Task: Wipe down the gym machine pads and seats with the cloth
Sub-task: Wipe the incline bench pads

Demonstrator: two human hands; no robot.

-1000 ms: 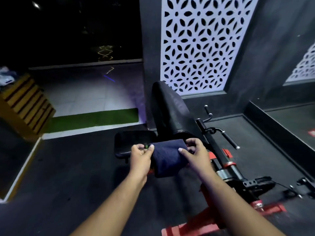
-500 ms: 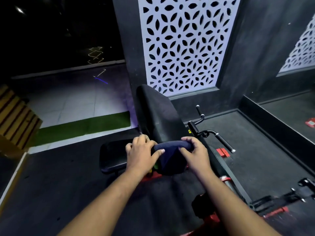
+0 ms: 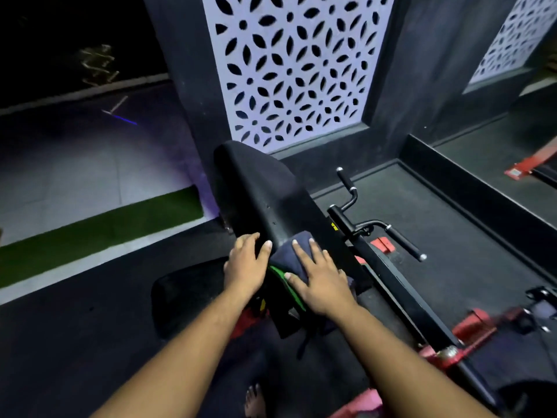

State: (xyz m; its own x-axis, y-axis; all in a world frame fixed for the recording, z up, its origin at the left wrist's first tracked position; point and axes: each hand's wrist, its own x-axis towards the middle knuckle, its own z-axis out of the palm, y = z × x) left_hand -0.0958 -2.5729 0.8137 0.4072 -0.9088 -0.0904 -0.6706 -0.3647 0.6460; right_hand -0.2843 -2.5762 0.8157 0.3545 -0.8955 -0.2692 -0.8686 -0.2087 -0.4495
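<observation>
A long black sloped pad [image 3: 259, 188] of a gym machine runs away from me in the middle. A dark blue cloth [image 3: 286, 254] with a green edge lies on the pad's near end. My right hand [image 3: 319, 279] lies flat on the cloth, fingers straight, pressing it onto the pad. My left hand [image 3: 245, 267] rests on the pad's left edge beside the cloth, thumb touching the cloth. A black seat pad [image 3: 187, 294] sits lower at the left, partly hidden by my left forearm.
Black handlebars [image 3: 373, 227] stick out to the right of the pad. Red frame parts [image 3: 470, 327] lie low at the right. A patterned white wall panel [image 3: 295, 70] stands behind. A green turf strip [image 3: 99, 230] crosses the floor at left. My bare foot [image 3: 253, 401] shows below.
Both hands carried the cloth up onto the sloped pad. The right hand went from gripping the cloth to lying flat on it. The camera moved closer.
</observation>
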